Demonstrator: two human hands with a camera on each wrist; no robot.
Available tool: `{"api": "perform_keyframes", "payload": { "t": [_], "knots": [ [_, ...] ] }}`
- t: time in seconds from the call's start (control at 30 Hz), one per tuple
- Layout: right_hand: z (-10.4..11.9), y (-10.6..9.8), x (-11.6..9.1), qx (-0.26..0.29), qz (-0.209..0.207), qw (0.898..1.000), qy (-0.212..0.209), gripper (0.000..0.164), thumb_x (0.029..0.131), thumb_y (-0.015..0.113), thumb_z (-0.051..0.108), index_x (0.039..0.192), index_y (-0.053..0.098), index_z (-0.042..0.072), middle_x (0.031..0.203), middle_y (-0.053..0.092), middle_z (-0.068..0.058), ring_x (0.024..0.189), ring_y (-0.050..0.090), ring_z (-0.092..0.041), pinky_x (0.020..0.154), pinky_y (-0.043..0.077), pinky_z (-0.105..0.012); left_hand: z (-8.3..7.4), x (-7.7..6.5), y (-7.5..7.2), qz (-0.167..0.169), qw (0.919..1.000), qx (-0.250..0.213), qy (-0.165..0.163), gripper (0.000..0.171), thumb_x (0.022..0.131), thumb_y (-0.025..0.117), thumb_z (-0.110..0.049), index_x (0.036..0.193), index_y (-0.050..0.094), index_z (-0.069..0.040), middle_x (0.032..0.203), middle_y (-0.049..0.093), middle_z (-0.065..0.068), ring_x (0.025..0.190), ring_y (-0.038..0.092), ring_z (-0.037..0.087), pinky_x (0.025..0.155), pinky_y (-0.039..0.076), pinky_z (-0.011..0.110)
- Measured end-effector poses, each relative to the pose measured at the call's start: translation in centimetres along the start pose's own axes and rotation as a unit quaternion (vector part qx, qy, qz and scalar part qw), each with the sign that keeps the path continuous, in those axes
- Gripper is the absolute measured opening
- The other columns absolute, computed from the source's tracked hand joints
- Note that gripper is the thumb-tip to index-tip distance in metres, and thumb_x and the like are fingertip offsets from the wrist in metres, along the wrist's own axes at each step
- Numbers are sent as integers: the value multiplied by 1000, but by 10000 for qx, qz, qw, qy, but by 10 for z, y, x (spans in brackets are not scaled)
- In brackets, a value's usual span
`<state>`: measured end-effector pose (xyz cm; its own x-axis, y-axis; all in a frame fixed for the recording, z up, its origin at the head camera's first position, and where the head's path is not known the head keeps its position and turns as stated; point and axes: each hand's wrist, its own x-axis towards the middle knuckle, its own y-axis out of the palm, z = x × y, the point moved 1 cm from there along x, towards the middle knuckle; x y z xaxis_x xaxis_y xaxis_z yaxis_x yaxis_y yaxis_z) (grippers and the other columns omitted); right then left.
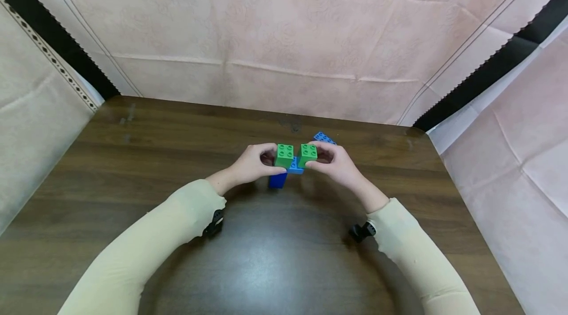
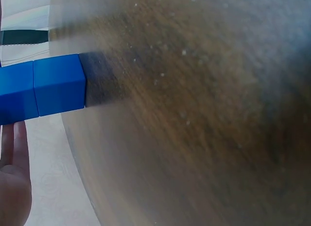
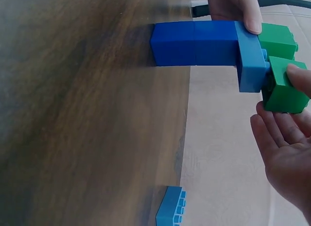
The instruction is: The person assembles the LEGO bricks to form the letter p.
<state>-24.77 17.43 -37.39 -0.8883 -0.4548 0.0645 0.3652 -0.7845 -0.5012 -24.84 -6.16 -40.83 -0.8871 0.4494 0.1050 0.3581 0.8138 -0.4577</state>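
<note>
Two dark blue bricks (image 3: 194, 43) stand stacked upright on the table. A lighter blue brick (image 3: 250, 65) lies across their top and juts out to the right. On its left part sits one green brick (image 1: 284, 155), which my left hand (image 1: 253, 163) grips between thumb and fingers. A second green brick (image 3: 287, 87) is pinched in my right hand (image 1: 336, 164), slightly tilted at the jutting end's studs. Whether those two are pressed together, I cannot tell. In the left wrist view, the dark blue stack (image 2: 60, 85) shows beside my left fingers, with the green bricks out of sight.
Another light blue brick (image 1: 324, 137) lies on the table behind my right hand. The brown wooden table (image 1: 177, 265) ends at a back edge, where pale cloth (image 1: 266, 34) hangs. Black straps (image 1: 488, 66) run down both far corners.
</note>
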Motion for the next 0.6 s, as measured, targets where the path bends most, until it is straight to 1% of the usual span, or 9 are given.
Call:
{"api": "perform_keyframes", "payload": {
  "t": [0.07, 0.3, 0.4, 0.47, 0.6],
  "knots": [
    [0, 0, -1, -30, -37, 10000, 19, 40, 84, 70, 17, 120, 58, 5, 109, 62, -14, 96, 59, -23, 82, 52, -24, 0, 0, 0, 8, 10000, -7, -1, 27, 79, 75, -25, 97, 59, -11, 92, 63, 6, 85, 57, 18, 78, 53, 30],
    [0, 4, -3, -151, 11, 9999, 65, 42, 85, 70, 19, 122, 56, 6, 114, 61, -13, 103, 59, -25, 89, 51, -39, 3, 0, -1, 10, 10000, -27, -15, 27, 80, 75, -23, 96, 59, -10, 92, 63, 6, 86, 59, 18, 79, 54, 31],
    [1, 4, -4, -194, -18, 9998, 73, 42, 84, 70, 19, 122, 56, 6, 114, 61, -13, 104, 59, -26, 90, 50, -43, 3, 1, -1, 27, 10000, -34, -26, 27, 80, 75, -24, 96, 58, -10, 92, 62, 6, 86, 59, 18, 80, 54, 31],
    [1, 4, -4, -223, -12, 9997, 32, 41, 84, 70, 18, 121, 56, 6, 113, 61, -13, 103, 58, -26, 90, 50, -43, 2, 1, -1, 35, 10000, -46, -35, 27, 80, 75, -24, 96, 58, -10, 92, 62, 6, 85, 59, 18, 79, 54, 31],
    [2, 2, -3, -155, 99, 9998, -94, 38, 85, 69, 15, 119, 56, 6, 111, 60, -13, 101, 57, -25, 89, 50, -40, 3, 2, 0, 57, 9999, -91, -37, 28, 79, 75, -25, 96, 58, -10, 92, 62, 6, 85, 58, 18, 79, 54, 31]
  ]
}}
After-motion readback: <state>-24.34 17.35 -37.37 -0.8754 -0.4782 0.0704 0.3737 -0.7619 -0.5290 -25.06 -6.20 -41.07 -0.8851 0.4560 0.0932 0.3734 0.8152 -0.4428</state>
